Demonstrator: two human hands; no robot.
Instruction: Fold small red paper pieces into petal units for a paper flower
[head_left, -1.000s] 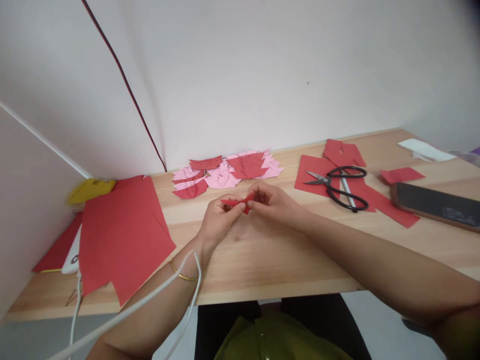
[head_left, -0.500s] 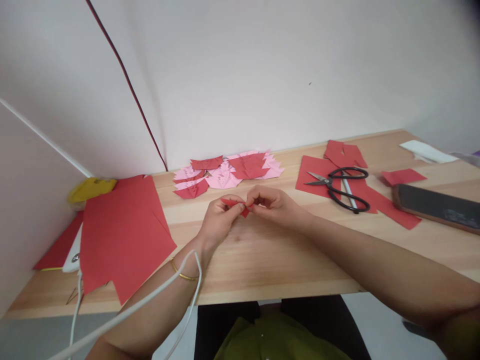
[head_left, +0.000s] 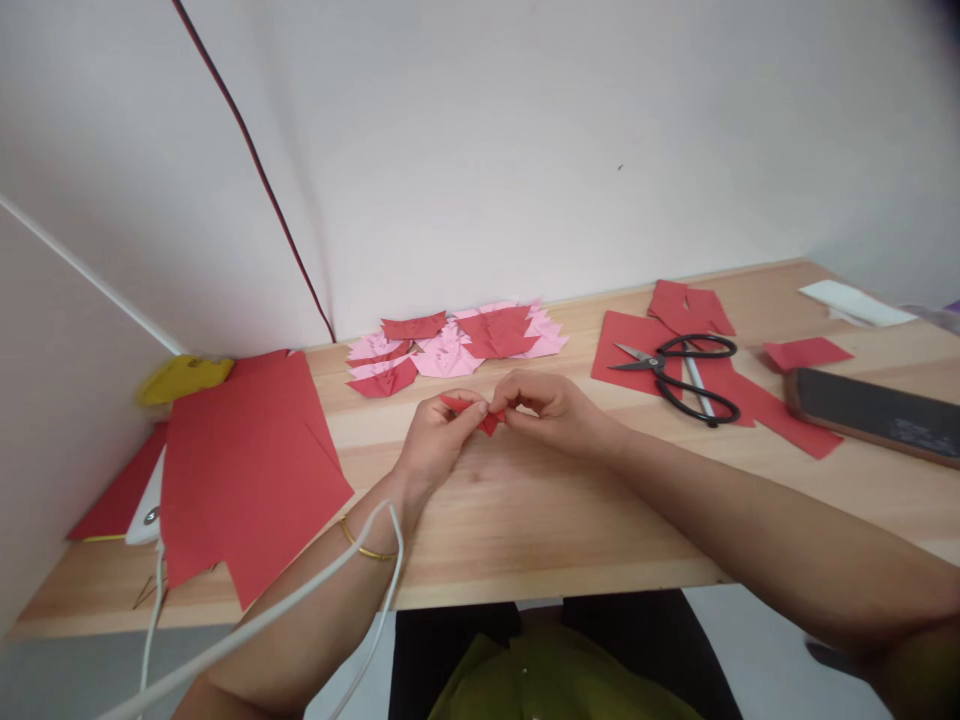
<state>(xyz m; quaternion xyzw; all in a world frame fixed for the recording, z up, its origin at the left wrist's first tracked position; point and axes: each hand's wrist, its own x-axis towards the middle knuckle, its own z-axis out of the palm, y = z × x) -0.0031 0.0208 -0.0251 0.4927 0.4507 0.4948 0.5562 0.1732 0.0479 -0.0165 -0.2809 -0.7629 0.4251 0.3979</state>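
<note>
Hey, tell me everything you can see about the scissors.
The scissors have grey, metal-looking blades, pointed tips, a pivot and large black handle loops. They lie open toward the right of the table, tips pointing left, mostly over red paper. A white stick shows between the loops, apparently passing under the upper one. Neither the left hand nor the right hand touches them.

Folded papers (head_left: 448,355) on table (head_left: 540,530) behind left hand (head_left: 437,435) and right hand (head_left: 555,415), paper sheet (head_left: 247,465) at left, scissors (head_left: 657,364) atop paper pieces (head_left: 616,340) at right, device (head_left: 874,410) farther right
</note>
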